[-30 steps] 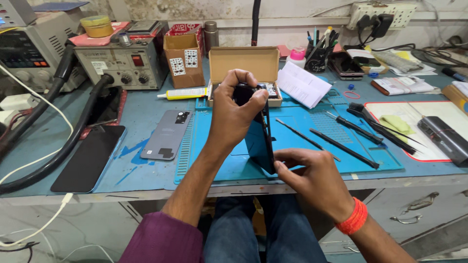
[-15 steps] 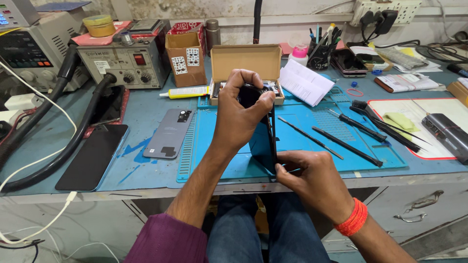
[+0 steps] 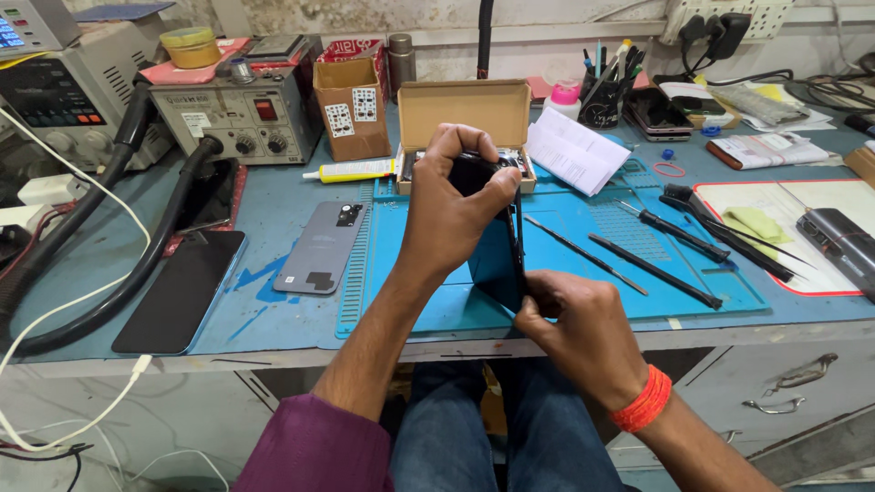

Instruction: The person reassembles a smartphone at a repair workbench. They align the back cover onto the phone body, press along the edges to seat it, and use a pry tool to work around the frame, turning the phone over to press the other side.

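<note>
Head view, item held: dark phone (image 3: 499, 260), stood on edge and upright above the front of the blue work mat (image 3: 638, 273), between both hands.
Left hand (image 3: 451, 210): grip closed over the phone's top end, fingers curled round its upper corner.
Right hand (image 3: 583, 333): grip closed on the phone's lower edge, near the tabletop's front rim; whether it also pinches a small tool cannot be told. Orange band (image 3: 643, 401) on the wrist.
Mat, right half: two long thin dark tools (image 3: 656, 271) lying slantwise, a black-handled brush (image 3: 720, 232) beyond them.
Behind the phone: open cardboard box (image 3: 465, 114) with small parts in its tray, lid raised.
Beside the box, left: white glue tube (image 3: 351, 170) lying flat; smaller brown carton (image 3: 351, 105) behind it.
Beside the box, right: folded white papers (image 3: 574, 155), black cup of pens (image 3: 603, 91).
Left of the mat: grey phone back cover (image 3: 322, 248), flat, camera end away from the person.
Further left: black screen panel (image 3: 182, 290), flat near the tabletop's front edge, well apart from the hands.
Rear left: grey bench unit with knobs (image 3: 232, 114), black hoses (image 3: 100, 246) curving forward from it.
Far right: white board with red border (image 3: 784, 228), a yellow-green cloth (image 3: 756, 223) on it.
Tabletop (image 3: 273, 200): blue, worn.
</note>
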Motion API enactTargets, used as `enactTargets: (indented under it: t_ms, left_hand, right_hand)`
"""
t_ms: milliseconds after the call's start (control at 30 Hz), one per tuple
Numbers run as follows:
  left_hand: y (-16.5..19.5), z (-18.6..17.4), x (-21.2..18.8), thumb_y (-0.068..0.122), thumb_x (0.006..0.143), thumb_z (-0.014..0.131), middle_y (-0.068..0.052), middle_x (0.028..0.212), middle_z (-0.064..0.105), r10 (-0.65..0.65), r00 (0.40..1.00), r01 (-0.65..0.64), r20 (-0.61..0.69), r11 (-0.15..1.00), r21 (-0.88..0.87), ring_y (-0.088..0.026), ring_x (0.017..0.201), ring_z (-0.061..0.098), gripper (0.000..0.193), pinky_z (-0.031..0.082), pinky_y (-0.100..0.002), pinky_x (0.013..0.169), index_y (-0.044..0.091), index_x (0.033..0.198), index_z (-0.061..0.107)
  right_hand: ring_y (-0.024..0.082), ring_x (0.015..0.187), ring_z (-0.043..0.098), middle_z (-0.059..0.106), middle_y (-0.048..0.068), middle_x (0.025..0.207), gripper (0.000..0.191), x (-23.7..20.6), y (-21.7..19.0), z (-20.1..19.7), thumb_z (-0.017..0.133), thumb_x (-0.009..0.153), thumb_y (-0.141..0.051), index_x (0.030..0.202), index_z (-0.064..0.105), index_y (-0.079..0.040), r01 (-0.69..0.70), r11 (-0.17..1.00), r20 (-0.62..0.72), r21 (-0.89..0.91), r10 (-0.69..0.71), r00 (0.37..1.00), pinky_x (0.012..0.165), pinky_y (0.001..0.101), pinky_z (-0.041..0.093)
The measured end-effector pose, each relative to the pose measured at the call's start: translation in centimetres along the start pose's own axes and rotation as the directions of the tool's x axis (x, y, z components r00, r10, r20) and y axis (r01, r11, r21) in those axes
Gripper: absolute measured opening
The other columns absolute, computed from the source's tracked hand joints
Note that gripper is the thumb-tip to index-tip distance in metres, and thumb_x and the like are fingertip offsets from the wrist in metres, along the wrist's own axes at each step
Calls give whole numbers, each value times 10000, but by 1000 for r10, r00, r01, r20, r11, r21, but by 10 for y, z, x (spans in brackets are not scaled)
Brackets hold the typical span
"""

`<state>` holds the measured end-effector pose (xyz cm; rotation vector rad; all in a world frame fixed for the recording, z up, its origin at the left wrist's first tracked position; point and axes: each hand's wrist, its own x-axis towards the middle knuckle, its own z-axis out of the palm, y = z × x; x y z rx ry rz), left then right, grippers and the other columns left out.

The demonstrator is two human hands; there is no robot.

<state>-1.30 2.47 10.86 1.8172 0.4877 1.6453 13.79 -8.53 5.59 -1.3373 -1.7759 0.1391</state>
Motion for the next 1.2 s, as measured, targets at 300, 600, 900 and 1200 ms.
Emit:
enactTargets:
  t_ms: [300, 600, 900, 1200]
  left_hand:
    - [-5, -8, 6, 142, 903, 755, 38, 859, 563, -38, 998, 44, 59, 995, -93, -29, 770, 529, 227, 477, -208, 652, 83, 989, 553]
    - [-12, -8, 9, 133, 924, 744, 42, 871, 554, -17, 997, 23, 73, 996, -84, -30, 781, 510, 201, 467, -217, 668, 74, 1003, 569]
    - [-15, -11, 11, 149, 926, 738, 50, 849, 569, -20, 999, 25, 47, 995, -94, -28, 770, 509, 174, 457, -214, 664, 73, 1001, 601]
    - [-23, -6, 11, 144, 922, 729, 43, 866, 610, -61, 998, 60, 2, 982, -181, -24, 790, 541, 160, 475, -209, 694, 67, 990, 606]
  right_hand:
    - [89, 687, 755, 780, 93, 762, 254, 5, -1, -5, 707, 817, -36, 1060, 746, 29, -63, 990, 70, 123, 55, 996, 640, 259, 603]
    - [82, 701, 739, 788, 102, 755, 249, 6, 5, -5, 698, 819, -24, 1056, 748, 30, -84, 986, 93, 145, 71, 993, 650, 257, 602]
    - [93, 722, 739, 815, 95, 792, 252, 10, 3, -7, 700, 834, -51, 1071, 757, 14, -156, 971, 132, 179, 133, 982, 668, 265, 610]
    - [142, 815, 803, 827, 104, 925, 260, -2, 10, -11, 686, 903, -150, 1113, 759, -16, -111, 976, 133, 185, 87, 987, 746, 290, 642]
